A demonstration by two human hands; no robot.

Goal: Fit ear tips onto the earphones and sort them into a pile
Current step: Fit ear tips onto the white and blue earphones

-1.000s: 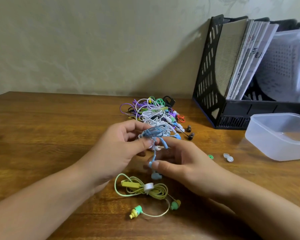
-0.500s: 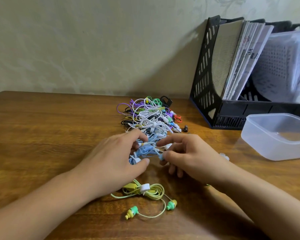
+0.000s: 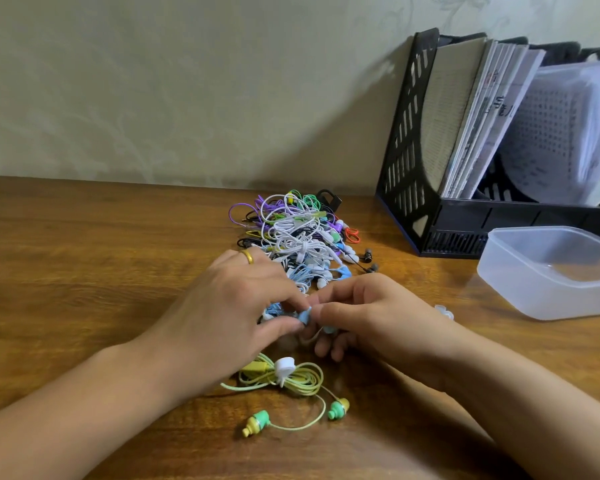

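Both hands meet at the table's middle over a light blue earphone. My left hand, with a gold ring, pinches the blue earbud between thumb and forefinger. My right hand pinches the same earbud from the right, its fingers curled. The blue cable bundle lies partly hidden under my left hand. A tangled pile of earphones in white, purple, green and black lies just behind the hands. A coiled yellow-green earphone with green earbuds lies in front of the hands. Clear loose ear tips lie right of my right hand.
A translucent plastic container stands at the right. Behind it a black file rack holds papers against the wall. The wooden table stretches bare to the left.
The hands have lowered the blue earphone bundle toward the table and drawn together; both now pinch one blue earbud. The view has shifted slightly.
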